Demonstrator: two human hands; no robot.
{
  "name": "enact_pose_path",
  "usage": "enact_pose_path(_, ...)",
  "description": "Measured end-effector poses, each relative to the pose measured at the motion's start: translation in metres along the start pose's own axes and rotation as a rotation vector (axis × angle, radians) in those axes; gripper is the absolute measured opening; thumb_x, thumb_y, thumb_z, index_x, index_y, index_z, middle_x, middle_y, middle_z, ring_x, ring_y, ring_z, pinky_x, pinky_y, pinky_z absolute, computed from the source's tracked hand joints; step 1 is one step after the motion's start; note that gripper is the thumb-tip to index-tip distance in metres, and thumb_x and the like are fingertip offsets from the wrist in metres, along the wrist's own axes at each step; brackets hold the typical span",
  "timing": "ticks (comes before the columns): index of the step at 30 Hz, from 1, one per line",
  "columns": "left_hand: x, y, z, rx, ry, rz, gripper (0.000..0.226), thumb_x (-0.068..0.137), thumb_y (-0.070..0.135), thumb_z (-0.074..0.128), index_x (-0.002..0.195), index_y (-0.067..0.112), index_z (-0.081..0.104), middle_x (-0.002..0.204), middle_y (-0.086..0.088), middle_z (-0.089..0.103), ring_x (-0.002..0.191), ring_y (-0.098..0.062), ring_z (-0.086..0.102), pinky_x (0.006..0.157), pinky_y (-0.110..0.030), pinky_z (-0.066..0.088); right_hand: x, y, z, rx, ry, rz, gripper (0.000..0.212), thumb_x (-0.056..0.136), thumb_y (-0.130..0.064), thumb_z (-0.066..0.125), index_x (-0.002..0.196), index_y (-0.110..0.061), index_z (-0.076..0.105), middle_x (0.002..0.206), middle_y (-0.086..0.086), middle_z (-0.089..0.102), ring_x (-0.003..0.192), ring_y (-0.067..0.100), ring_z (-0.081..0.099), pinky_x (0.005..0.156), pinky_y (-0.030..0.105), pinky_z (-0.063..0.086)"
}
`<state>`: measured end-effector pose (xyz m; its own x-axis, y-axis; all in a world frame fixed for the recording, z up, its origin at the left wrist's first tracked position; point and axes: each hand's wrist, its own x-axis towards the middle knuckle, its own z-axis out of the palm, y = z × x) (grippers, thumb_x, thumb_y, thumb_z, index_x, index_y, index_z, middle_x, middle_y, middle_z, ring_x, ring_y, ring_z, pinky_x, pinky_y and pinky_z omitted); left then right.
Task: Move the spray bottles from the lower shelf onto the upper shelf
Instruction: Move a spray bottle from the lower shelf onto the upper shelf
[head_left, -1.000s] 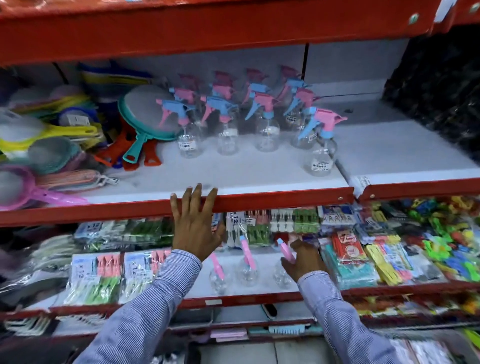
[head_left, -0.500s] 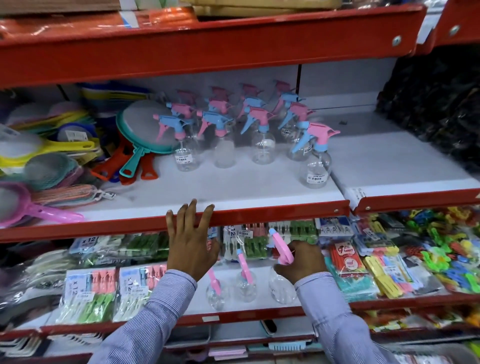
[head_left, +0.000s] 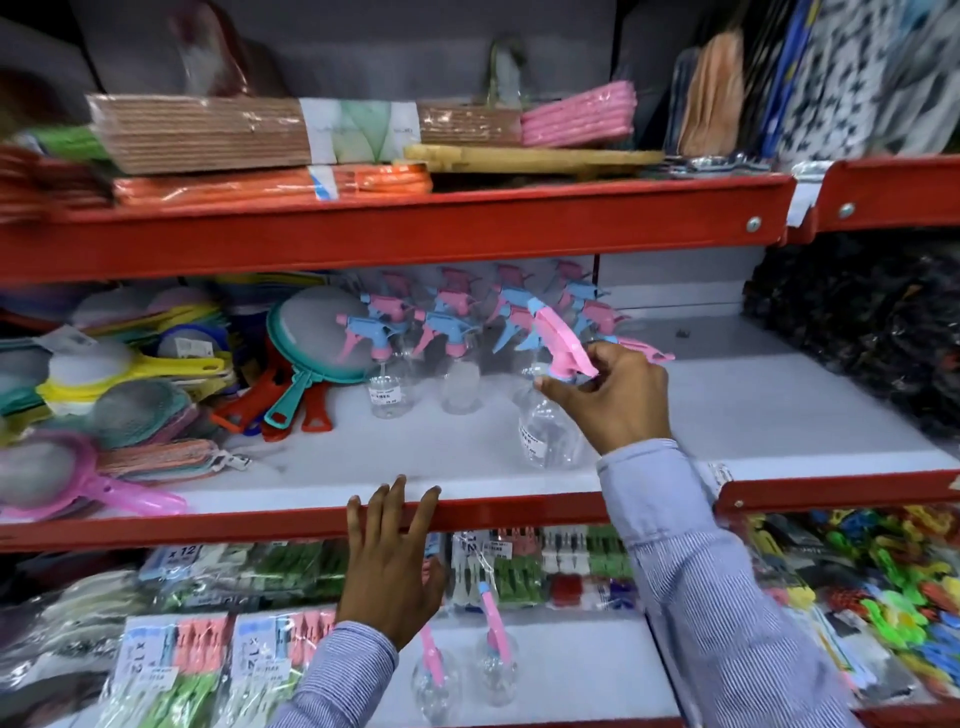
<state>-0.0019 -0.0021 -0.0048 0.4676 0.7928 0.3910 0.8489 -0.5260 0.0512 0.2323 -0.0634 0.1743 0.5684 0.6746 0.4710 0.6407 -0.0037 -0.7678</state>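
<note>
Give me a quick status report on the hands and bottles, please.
Right hand holding clear spray bottle over upper shelf. Left hand flat on shelf edge. Two bottles on lower shelf. Nothing blocking.

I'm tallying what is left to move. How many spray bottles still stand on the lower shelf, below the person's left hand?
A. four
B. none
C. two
C: two clear spray bottles with pink triggers stand on the lower shelf, while the right hand holds a third bottle up at the upper shelf.

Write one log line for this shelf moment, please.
right hand: holds spray bottle over upper shelf | left hand: on shelf edge
</note>
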Motion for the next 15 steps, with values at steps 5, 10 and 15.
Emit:
enact_pose_path(5, -0.001, 0.0, -0.002, -0.014, -0.016, -0.007, 0.082, 0.071, 0.042, 0.063, 0.146, 0.027, 0.034, 0.153, -0.017, 0.039, 0.14, -0.039, 0.036, 0.118, -0.062, 0.015, 0.025, 0.032, 0.047, 0.012, 0.001, 0.054, 0.03, 0.064, -0.028, 0.088, 0.085, -0.011, 0.074, 0.084, 0.007, 0.076, 0.068, 0.022, 0.068, 0.073, 0.024, 0.05)
enact_pose_path(10, -0.001, 0.001, -0.002, -0.013, -0.018, -0.012, 0.08, 0.07, 0.041, 0.063, 0.145, 0.028, 0.035, 0.15, -0.016, 0.041, 0.138, -0.038, 0.038, 0.118, -0.063, 0.018, 0.025, 0.051, 0.071, 0.025, 0.063, 0.076, 0.04, 0.068, -0.025, 0.085, 0.102, -0.009, 0.073, 0.095, 0.011, 0.077, 0.082, 0.025, 0.071, 0.08, 0.02, 0.048)
enact_pose_path(15, -0.001, 0.001, -0.001, -0.019, -0.019, -0.007, 0.081, 0.069, 0.04, 0.064, 0.144, 0.028, 0.037, 0.15, -0.016, 0.042, 0.138, -0.039, 0.038, 0.118, -0.061, 0.015, 0.021, 0.053, 0.077, 0.137, 0.131, 0.116, 0.067, 0.067, -0.019, 0.086, 0.125, -0.009, 0.054, 0.098, 0.01, 0.077, 0.077, 0.026, 0.072, 0.083, 0.031, 0.056)
